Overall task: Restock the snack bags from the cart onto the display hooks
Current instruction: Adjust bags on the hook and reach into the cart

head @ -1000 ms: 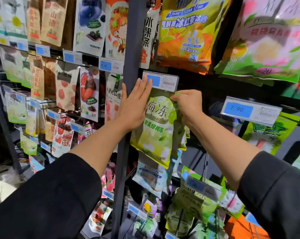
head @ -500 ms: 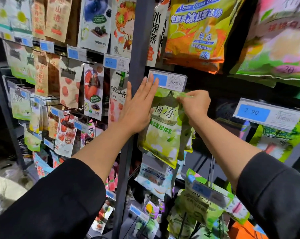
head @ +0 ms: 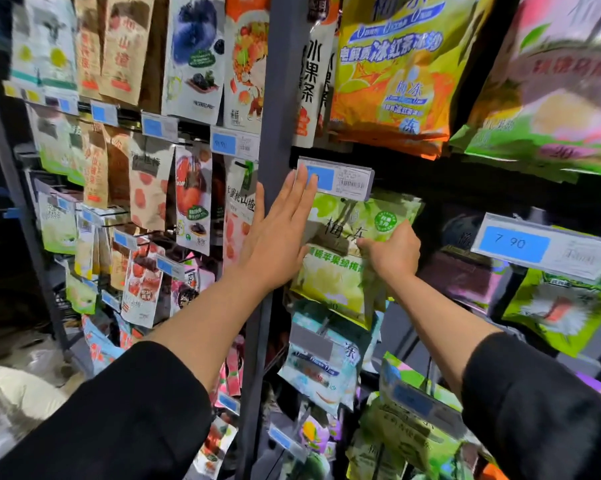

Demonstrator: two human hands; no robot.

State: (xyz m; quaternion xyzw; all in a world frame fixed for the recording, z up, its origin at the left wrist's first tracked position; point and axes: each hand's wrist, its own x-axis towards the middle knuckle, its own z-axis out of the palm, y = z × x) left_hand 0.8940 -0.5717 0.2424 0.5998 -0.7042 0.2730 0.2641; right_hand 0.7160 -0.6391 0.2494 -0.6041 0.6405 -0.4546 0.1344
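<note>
while the right hand [head: 391,252] pinches the green snack bag [head: 340,258] at mid-frame, long axis hanging downward under the price tag [head: 344,178], the left hand [head: 278,233] lies flat, fingers straight, against its left edge; right hand nearer.

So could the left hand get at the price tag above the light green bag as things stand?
Probably yes. The left hand lies flat with its fingers already overlapping the left end of the price tag, and nothing sits between them. The right hand grips the light green bag lower down, clear of the tag.
</note>
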